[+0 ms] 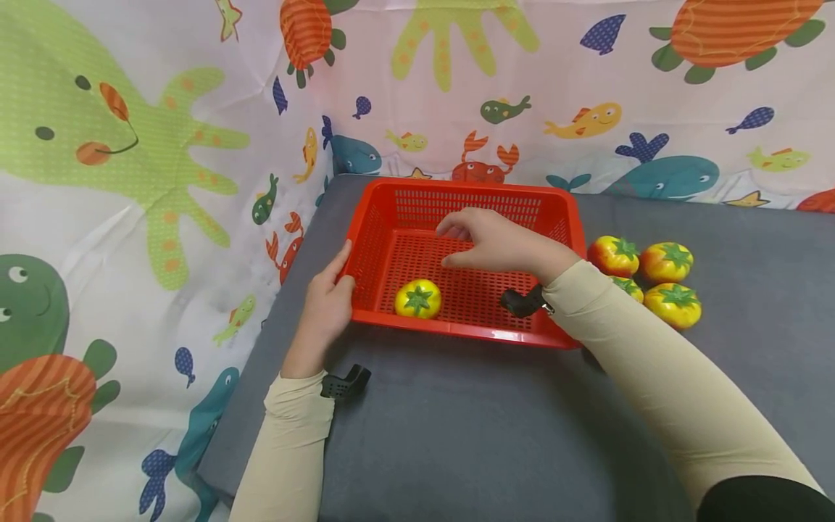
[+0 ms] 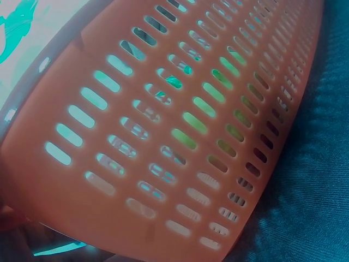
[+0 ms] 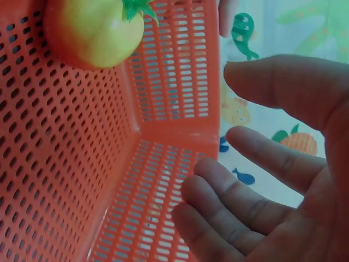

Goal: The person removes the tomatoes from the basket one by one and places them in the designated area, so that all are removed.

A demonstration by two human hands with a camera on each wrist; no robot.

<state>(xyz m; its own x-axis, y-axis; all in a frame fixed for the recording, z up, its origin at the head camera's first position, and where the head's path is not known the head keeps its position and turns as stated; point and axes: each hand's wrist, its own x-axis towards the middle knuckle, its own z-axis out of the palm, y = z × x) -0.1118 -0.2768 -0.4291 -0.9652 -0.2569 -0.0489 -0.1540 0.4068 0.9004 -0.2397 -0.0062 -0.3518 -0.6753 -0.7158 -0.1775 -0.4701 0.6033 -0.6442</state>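
A red plastic basket [image 1: 466,328] with slotted sides stands on the grey table. Inside it, near the front left corner, lies one yellow tomato-like fruit [image 1: 417,299] with a green star-shaped top; it also shows at the top of the right wrist view [image 3: 95,33]. My left hand [image 1: 328,308] holds the basket's left rim near the front corner. Over the basket's interior hovers my right hand [image 1: 499,243], fingers loosely bent and thumb apart, with nothing between them. The left wrist view shows mostly the basket's slotted outer wall [image 2: 163,125].
Right of the basket, several yellow-red fruits with green tops [image 1: 665,262] sit close together on the table [image 1: 457,428], partly behind the right forearm. A cloth printed with sea animals [image 1: 417,109] hangs along the back and left sides.
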